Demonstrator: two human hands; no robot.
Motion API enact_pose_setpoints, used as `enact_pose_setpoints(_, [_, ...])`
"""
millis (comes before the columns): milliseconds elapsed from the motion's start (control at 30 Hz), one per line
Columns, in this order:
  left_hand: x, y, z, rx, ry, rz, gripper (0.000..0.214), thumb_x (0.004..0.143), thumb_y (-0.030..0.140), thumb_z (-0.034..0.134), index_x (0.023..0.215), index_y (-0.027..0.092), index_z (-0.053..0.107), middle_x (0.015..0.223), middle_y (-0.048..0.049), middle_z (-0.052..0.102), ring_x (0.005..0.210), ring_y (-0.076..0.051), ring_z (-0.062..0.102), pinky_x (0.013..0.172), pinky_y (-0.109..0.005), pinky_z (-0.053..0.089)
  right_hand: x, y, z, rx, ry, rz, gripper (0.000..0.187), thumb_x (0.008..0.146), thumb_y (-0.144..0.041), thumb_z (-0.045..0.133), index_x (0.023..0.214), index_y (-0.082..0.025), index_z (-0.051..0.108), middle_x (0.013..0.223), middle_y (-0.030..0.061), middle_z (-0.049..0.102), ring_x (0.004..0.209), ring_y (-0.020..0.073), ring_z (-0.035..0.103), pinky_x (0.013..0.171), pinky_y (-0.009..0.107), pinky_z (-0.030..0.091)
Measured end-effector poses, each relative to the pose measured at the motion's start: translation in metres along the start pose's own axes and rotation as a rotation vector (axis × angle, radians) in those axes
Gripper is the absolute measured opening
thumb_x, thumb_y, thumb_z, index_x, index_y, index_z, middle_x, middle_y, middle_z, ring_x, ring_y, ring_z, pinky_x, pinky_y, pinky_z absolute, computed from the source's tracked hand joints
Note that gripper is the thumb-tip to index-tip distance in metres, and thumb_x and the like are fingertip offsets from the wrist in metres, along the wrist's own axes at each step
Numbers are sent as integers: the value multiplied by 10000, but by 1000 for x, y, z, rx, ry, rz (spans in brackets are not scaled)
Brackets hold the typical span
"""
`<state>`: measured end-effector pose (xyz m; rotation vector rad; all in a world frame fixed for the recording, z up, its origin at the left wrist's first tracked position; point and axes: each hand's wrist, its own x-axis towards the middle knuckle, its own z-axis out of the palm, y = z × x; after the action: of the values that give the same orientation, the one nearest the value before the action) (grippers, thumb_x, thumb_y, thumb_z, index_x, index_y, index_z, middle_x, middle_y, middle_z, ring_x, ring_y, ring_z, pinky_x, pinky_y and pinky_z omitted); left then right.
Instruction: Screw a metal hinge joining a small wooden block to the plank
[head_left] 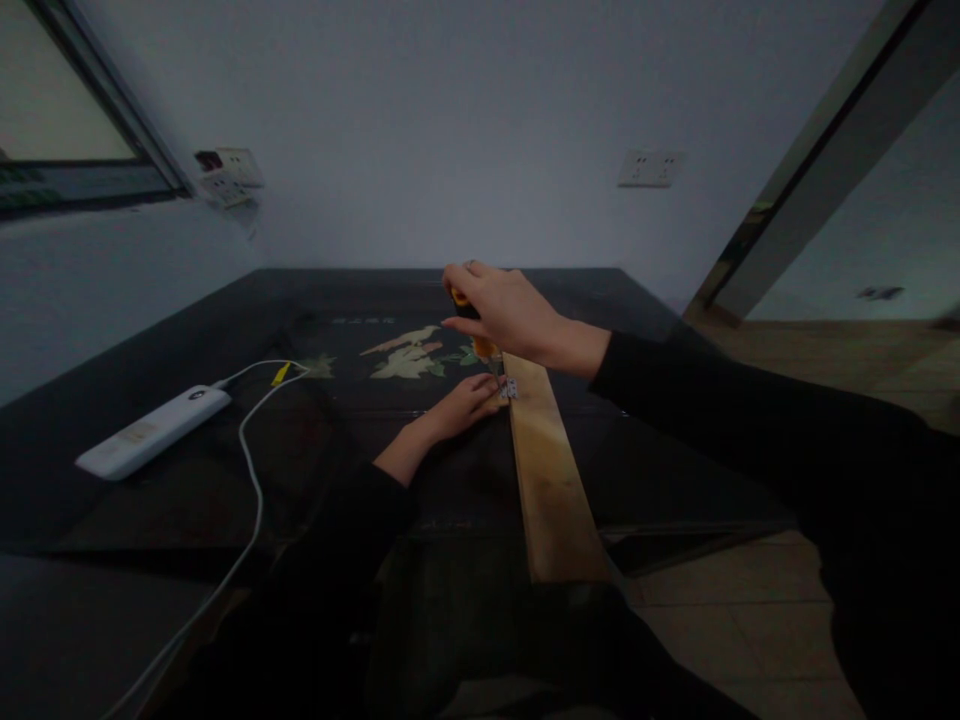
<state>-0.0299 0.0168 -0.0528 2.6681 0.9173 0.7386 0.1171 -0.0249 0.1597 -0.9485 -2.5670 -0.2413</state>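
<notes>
My right hand [502,310] is wrapped round the yellow and black handle of a screwdriver [486,347]. The tool points down at a small silver hinge [510,388] at the left edge of a long wooden board [551,460]. My left hand [465,405] lies low on the table, its fingertips pressed at the hinge and a bit of wood beside it; how far this wood reaches under the fingers is hidden. The board runs from the hinge towards me and sticks out past the table's near edge.
The dark glossy table [337,440] has a floral and bird print. At left lies a white power strip [154,430] whose cable [255,490] drops over the near edge, with a yellow tag [281,373]. A wall with sockets [651,168] stands behind.
</notes>
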Motion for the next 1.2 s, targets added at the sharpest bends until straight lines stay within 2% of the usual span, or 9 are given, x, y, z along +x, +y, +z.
enact_pose_setpoints(133, [-1, 1, -2, -2, -8, 1, 476, 951, 342, 467, 1402, 192, 441, 1345, -151, 482, 1281, -276, 447, 1093, -475, 359, 4, 4, -2, 82, -10, 5, 309, 888, -248, 558, 1174, -154, 489, 1136, 113, 572, 957, 214, 546, 795, 316, 384])
enact_pose_setpoints(300, [-2, 2, -3, -18, -10, -6, 479, 953, 333, 462, 1411, 198, 428, 1388, -149, 452, 1314, -276, 421, 1104, -471, 346, 9, 13, -6, 221, -97, -111, 272, 871, -146, 530, 1142, -158, 507, 1113, 89, 596, 998, 193, 546, 832, 295, 383])
enact_pose_setpoints(500, [-2, 2, -2, -25, 7, -5, 489, 953, 350, 463, 1411, 182, 432, 1367, -159, 463, 1295, -282, 437, 1102, -471, 350, 0, 6, -2, 65, 8, -14, 280, 912, -326, 541, 1137, -163, 505, 1113, 104, 581, 949, 211, 549, 798, 315, 369])
enact_pose_setpoints(600, [-2, 2, -2, -20, -4, -15, 479, 952, 346, 466, 1406, 193, 439, 1362, -149, 467, 1291, -280, 440, 1104, -473, 346, 2, 4, -3, 79, -22, 0, 304, 926, -342, 507, 1168, -160, 486, 1137, 117, 573, 926, 205, 547, 772, 306, 373])
enact_pose_setpoints(767, [-4, 1, -2, -17, -18, -22, 490, 954, 339, 460, 1417, 181, 423, 1375, -155, 451, 1304, -277, 427, 1112, -464, 342, 13, 8, -9, 233, -167, -122, 271, 923, -203, 450, 1186, -160, 497, 1103, 90, 617, 909, 169, 543, 768, 274, 375])
enact_pose_setpoints(833, [-4, 1, -2, -15, -18, -24, 495, 957, 349, 453, 1417, 169, 424, 1359, -159, 461, 1299, -279, 432, 1115, -468, 340, 13, 7, -8, 197, -150, -124, 272, 920, -243, 485, 1177, -161, 515, 1090, 86, 623, 915, 175, 544, 770, 275, 367])
enact_pose_setpoints(1000, [-2, 3, -2, -21, -3, -32, 516, 954, 352, 459, 1434, 170, 407, 1366, -158, 455, 1306, -283, 423, 1126, -472, 328, 6, -4, -4, 5, -43, 11, 361, 930, -405, 492, 1198, -166, 522, 1141, 127, 602, 911, 208, 558, 743, 286, 357])
enact_pose_setpoints(1100, [-3, 6, -3, -43, 8, -42, 522, 959, 348, 451, 1456, 205, 377, 1356, -140, 469, 1291, -269, 442, 1118, -464, 344, 7, -8, -4, 48, -76, 19, 362, 956, -399, 421, 1217, -163, 504, 1138, 126, 608, 883, 198, 562, 726, 280, 365])
enact_pose_setpoints(1200, [-4, 8, -3, -55, 13, -34, 514, 959, 356, 454, 1448, 212, 392, 1357, -139, 473, 1290, -272, 445, 1118, -468, 344, 15, -6, -5, 183, -162, -77, 311, 961, -288, 378, 1204, -146, 511, 1086, 106, 636, 870, 178, 560, 734, 272, 373])
